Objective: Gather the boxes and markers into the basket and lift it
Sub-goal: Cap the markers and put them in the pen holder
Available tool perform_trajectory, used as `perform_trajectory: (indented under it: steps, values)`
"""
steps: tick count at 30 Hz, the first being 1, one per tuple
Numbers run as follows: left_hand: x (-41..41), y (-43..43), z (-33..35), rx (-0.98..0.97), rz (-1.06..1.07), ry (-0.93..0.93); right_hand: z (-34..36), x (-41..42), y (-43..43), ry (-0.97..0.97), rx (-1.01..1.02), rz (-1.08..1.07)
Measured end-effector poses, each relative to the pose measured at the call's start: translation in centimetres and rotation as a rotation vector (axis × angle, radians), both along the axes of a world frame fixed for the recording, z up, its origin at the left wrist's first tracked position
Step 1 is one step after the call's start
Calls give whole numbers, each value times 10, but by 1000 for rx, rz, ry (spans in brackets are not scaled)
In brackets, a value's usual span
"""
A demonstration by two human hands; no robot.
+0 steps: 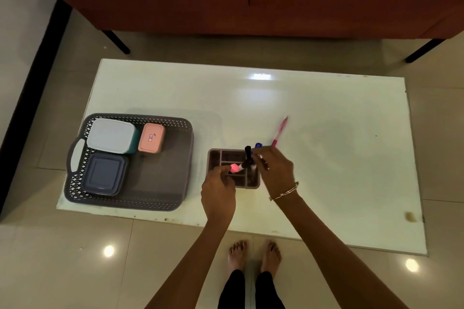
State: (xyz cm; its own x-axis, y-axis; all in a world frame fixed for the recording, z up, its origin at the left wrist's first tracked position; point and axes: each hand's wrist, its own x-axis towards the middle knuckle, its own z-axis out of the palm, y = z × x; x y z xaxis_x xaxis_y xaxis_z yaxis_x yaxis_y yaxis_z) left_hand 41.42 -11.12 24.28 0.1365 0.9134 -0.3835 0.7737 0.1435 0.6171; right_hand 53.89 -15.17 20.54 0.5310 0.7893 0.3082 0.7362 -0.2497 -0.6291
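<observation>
The markers are being dealt with now, over the small compartmented organizer (233,168) standing on the white table (326,158) just right of the grey lattice basket (130,200). A pink-capped marker (235,168) is pinched at its end by the left hand (218,189), lying tilted across the organizer's dividers, probably being steered into a slot. A black marker (248,155) stands upright in the organizer, and a blue-capped one (258,145) is gripped in the fingertips of the right hand (275,167), held just above the organizer's far right corner. Both hands are closed around a marker, so neither is free.

A pink pen (280,132) is left lying on the table just beyond the right hand, untouched.

In the basket, three boxes are already packed along the left side: a white-lidded teal box (111,136), a small pink box (151,138) and a dark blue-grey box (104,174). The right half of the basket is bare, seemingly room enough for the organizer. Lifting is judged to be some way off yet.
</observation>
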Motion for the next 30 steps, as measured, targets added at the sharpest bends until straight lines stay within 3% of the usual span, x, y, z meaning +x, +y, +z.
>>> perform_trajectory:
  steps: [3,7,15,21,23,28,30]
  values:
    - [8,2,-3,-9,3,-19,-2,44,1,168,-22,-237]
    - [20,16,-14,9,9,-8,-37,97,13,304,-331,-312]
    - [37,56,-27,88,-28,39,-85,107,26,-286,-603,236]
    - [39,59,-27,80,-53,13,-92,115,19,-463,-574,403]
    - [36,58,-25,81,-54,3,-83,115,21,-404,-486,349]
    - [18,49,-4,78,-3,-20,-17,94,10,88,-65,-129]
    - [5,43,8,98,8,-28,17,75,-3,256,44,-215]
